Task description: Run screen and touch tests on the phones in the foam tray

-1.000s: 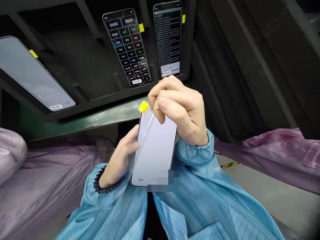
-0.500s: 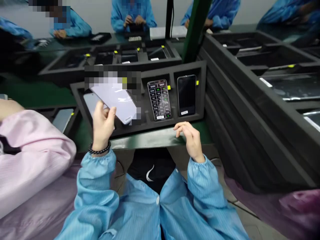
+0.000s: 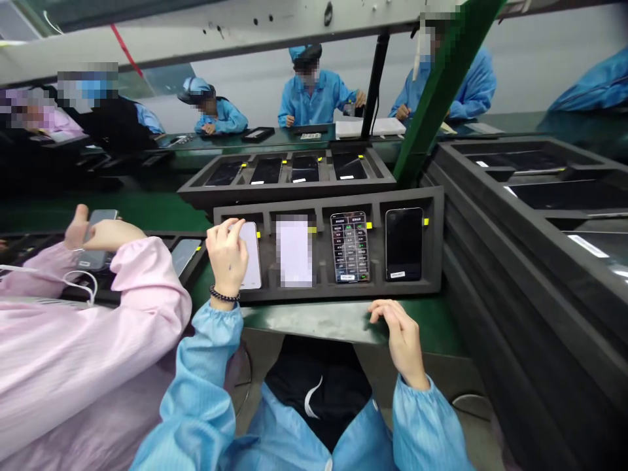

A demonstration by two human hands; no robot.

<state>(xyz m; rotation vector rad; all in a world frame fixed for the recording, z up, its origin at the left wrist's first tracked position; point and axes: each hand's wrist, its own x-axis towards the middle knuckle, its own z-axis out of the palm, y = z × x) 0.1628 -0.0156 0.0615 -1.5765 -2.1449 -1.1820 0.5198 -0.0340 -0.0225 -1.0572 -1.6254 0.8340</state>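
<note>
Blue-sleeved left hand (image 3: 226, 255) curls its fingers around a pale phone (image 3: 251, 255) in the end slot of a 4-slot black foam tray (image 3: 324, 292). Right hand (image 3: 398, 333), loosely curved, rests empty on the green table (image 3: 314, 320) edge. 3 other phones (image 3: 350, 247) fill the remaining slots, 1 screen blurred.

The right hand (image 3: 400, 340) can pass along a strip of green bench (image 3: 314, 317) before the foam tray's front wall (image 3: 338, 292). A co-worker's pink sleeve (image 3: 147, 307) crowds the left hand (image 3: 226, 256); stacked foam trays (image 3: 490, 275) block the far right.
</note>
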